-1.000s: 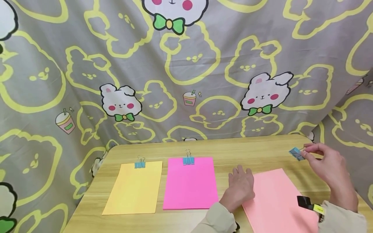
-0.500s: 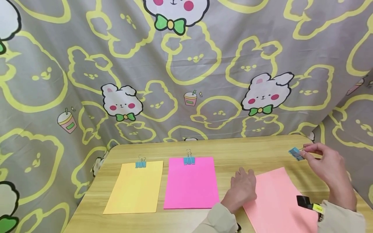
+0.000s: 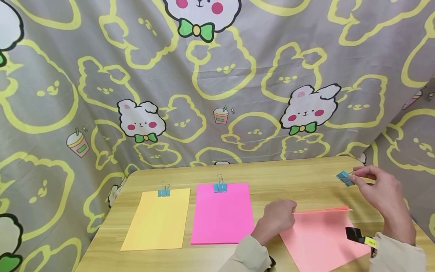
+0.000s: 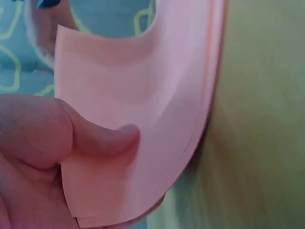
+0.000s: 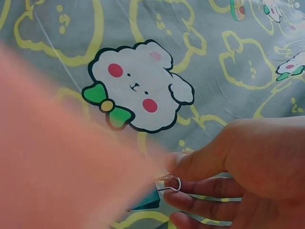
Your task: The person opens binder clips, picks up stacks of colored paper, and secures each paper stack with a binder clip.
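Note:
My left hand [image 3: 276, 219] grips the far left edge of a stack of salmon-pink paper [image 3: 316, 241]. The far end of the stack is lifted and bends up off the table. In the left wrist view the thumb [image 4: 105, 138] presses on the curved sheets [image 4: 128, 86], with the other fingers mostly hidden behind. My right hand [image 3: 384, 192] pinches a blue binder clip [image 3: 345, 178] by its wire handle, above the table and apart from the paper. The right wrist view shows the clip [image 5: 145, 198] partly covered by a blurred pink sheet.
A yellow paper stack [image 3: 156, 223] lies at the left with a blue binder clip [image 3: 164, 192] on its far edge. Beside it a magenta stack [image 3: 222, 219] carries another blue binder clip [image 3: 220, 187]. A patterned curtain [image 3: 204, 83] hangs behind the wooden table [image 3: 289, 175].
The left hand has gone from resting at the salmon stack's left edge to gripping it, and the far end has been raised and bent toward me. The right hand stays put with the binder clip.

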A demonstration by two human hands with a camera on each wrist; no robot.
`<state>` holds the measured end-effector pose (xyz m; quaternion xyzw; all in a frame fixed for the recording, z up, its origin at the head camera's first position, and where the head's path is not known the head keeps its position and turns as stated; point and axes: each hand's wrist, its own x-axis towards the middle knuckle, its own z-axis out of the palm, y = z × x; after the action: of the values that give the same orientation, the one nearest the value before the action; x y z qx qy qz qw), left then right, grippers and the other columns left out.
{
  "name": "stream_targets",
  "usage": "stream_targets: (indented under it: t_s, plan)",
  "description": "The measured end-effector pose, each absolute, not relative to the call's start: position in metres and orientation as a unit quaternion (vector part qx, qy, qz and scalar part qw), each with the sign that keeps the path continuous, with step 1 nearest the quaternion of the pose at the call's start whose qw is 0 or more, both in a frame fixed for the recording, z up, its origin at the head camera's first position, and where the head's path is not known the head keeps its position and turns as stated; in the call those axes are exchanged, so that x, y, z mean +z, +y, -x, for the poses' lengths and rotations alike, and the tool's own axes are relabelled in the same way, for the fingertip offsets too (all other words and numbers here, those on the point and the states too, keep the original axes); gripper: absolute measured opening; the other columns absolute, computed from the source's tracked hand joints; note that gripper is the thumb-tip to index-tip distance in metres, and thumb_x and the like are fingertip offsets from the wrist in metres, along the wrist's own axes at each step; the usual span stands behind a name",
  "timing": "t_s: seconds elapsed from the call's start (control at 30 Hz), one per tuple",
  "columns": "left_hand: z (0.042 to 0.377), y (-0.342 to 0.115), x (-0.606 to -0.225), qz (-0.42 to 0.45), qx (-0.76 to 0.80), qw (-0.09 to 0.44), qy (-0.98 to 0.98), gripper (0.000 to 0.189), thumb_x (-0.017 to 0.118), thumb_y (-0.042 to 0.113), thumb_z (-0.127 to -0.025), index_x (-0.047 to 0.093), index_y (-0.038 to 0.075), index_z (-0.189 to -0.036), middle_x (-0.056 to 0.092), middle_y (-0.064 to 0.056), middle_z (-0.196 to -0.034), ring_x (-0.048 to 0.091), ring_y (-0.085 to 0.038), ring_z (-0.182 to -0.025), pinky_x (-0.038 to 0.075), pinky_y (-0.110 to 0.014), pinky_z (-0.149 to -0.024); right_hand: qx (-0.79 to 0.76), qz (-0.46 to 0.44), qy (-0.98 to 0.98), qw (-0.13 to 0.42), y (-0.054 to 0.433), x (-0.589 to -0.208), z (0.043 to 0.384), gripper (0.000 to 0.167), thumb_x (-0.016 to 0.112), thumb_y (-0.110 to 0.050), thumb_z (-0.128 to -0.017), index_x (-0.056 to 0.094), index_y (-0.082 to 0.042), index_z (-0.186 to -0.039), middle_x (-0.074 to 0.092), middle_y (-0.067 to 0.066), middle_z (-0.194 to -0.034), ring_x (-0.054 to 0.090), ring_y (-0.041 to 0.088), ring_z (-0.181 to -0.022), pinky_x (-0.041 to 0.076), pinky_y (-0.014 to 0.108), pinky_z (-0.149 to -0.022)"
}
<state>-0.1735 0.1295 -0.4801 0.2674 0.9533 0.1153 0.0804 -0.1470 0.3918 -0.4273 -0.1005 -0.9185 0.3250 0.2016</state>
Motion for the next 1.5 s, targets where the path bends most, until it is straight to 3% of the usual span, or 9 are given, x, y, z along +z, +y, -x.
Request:
stream_targets:
  t_s: [0.1,0.2,0.4,0.63,0.83,0.9,0.97,1.1,1.5]
  plan:
    - [0.182,0.113,-0.480,-0.281,0.179,0.089,0.939,0.027,0.060,0.008,-0.099,0.046,0.018,-0.079,0.029,0.008,-0.065,0.023,-0.007,-0.056,0.022,-0.022,-0.048,0.331,0.096,-0.917,0.203,0.391,-0.427,0.147,0.030,0.070,-0.029,-0.099,0.070,0.000,-0.105,0.038,-0.048,-0.094,0.037,-0.023,-0.083,0.037,0.026,-0.069]
    - [0.190,0.098,-0.481,-0.270,0.241,0.107,0.926,0.011,0.059,0.008,-0.100,0.056,0.019,-0.100,0.038,0.008,-0.065,0.029,-0.007,-0.052,0.026,-0.020,-0.046,0.327,0.094,-0.918,0.202,0.390,-0.426,0.148,0.029,0.070,-0.029,-0.099,0.069,0.000,-0.105,0.038,-0.048,-0.093,0.036,-0.023,-0.083,0.036,0.026,-0.069]
    - [0.199,0.077,-0.489,-0.225,0.367,0.155,0.889,0.040,0.052,0.014,-0.106,0.056,0.020,-0.145,0.036,0.005,-0.057,0.024,-0.007,-0.044,0.027,-0.022,-0.042,0.308,0.097,-0.924,0.204,0.387,-0.427,0.150,0.026,0.068,-0.025,-0.100,0.068,0.000,-0.104,0.051,-0.029,-0.098,0.064,0.036,-0.102,0.036,0.032,-0.072]
    - [0.208,0.056,-0.495,-0.191,0.498,0.177,0.827,0.031,0.055,0.024,-0.106,0.070,0.012,-0.131,0.062,0.002,-0.080,0.054,-0.007,-0.070,0.048,-0.025,-0.075,0.296,0.097,-0.928,0.206,0.383,-0.429,0.150,0.022,0.066,-0.020,-0.100,0.066,0.003,-0.103,0.068,0.014,-0.109,0.059,0.052,-0.106,0.038,0.044,-0.076]
    - [0.216,0.036,-0.495,-0.137,0.587,0.178,0.778,0.025,0.058,0.015,-0.103,0.071,-0.002,-0.118,0.069,-0.004,-0.076,0.064,-0.012,-0.065,0.052,-0.025,-0.063,0.289,0.091,-0.930,0.209,0.380,-0.427,0.151,0.019,0.066,-0.016,-0.100,0.065,0.003,-0.103,0.067,0.024,-0.117,0.060,0.054,-0.105,0.038,0.053,-0.080]
    - [0.218,0.029,-0.495,-0.135,0.597,0.172,0.772,0.025,0.058,0.013,-0.104,0.070,-0.003,-0.117,0.070,-0.006,-0.076,0.066,-0.013,-0.066,0.054,-0.026,-0.062,0.288,0.090,-0.930,0.211,0.380,-0.427,0.151,0.018,0.067,-0.015,-0.099,0.066,0.002,-0.102,0.071,0.010,-0.108,0.064,0.047,-0.100,0.038,0.051,-0.080]
    - [0.220,0.023,-0.495,-0.127,0.604,0.166,0.769,0.026,0.057,0.014,-0.104,0.068,-0.003,-0.120,0.070,-0.006,-0.077,0.068,-0.014,-0.067,0.055,-0.027,-0.063,0.292,0.087,-0.929,0.212,0.380,-0.427,0.152,0.017,0.068,-0.016,-0.099,0.066,0.001,-0.101,0.065,-0.018,-0.099,0.067,0.019,-0.089,0.037,0.051,-0.080]
    - [0.225,0.012,-0.496,-0.108,0.631,0.148,0.754,0.026,0.057,0.014,-0.104,0.068,-0.002,-0.121,0.073,-0.007,-0.083,0.072,-0.018,-0.073,0.057,-0.029,-0.067,0.300,0.074,-0.927,0.214,0.382,-0.428,0.152,0.017,0.069,-0.017,-0.098,0.067,0.000,-0.100,0.032,-0.050,-0.094,0.032,-0.025,-0.080,0.036,0.049,-0.080]
    - [0.244,-0.031,-0.500,-0.122,0.668,0.065,0.732,0.030,0.056,0.018,-0.107,0.065,0.000,-0.129,0.074,-0.013,-0.112,0.070,-0.022,-0.105,0.053,-0.035,-0.096,0.302,0.066,-0.928,0.207,0.383,-0.432,0.155,0.019,0.069,-0.022,-0.098,0.068,-0.004,-0.101,0.035,-0.048,-0.098,0.033,-0.025,-0.082,0.036,0.035,-0.074]
